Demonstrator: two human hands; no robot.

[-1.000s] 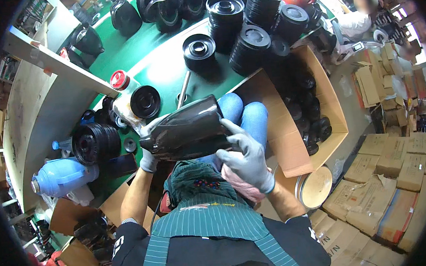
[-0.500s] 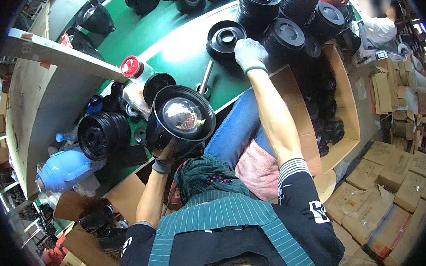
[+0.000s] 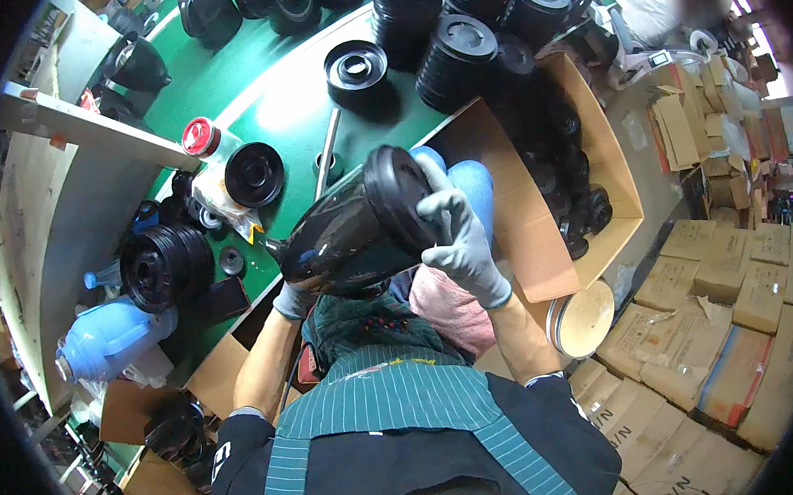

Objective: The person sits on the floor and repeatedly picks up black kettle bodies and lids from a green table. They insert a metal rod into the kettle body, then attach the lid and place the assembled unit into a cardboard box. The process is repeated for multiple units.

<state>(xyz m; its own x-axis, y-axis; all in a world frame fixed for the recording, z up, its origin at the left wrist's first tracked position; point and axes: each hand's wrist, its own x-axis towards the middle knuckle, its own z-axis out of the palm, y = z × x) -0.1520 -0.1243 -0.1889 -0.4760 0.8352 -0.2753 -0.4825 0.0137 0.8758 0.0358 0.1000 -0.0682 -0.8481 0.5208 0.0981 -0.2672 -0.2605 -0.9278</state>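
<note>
A glossy black jug body lies tilted across my lap, with a small spout-like tip at its left end. My left hand, in a grey glove, holds it from below near that tip; the fingers are mostly hidden behind it. A ribbed black round cap sits against the wide right end. Around its rim curl the fingers of my right hand, gloved in grey too. Whether the cap is seated fully I cannot tell. On the green table beyond stands a short stack of similar black caps, near a metal rod upright in a holder.
Taller stacks of black caps stand at the back right. An open carton of black parts is on my right. At left are a blue jug, a red-lidded jar and a black disc. Closed cartons cover the right floor.
My right hand has come back from the caps on the table to the jug body. The body has tipped sideways, and a black cap now covers the end where a shiny dome showed.
</note>
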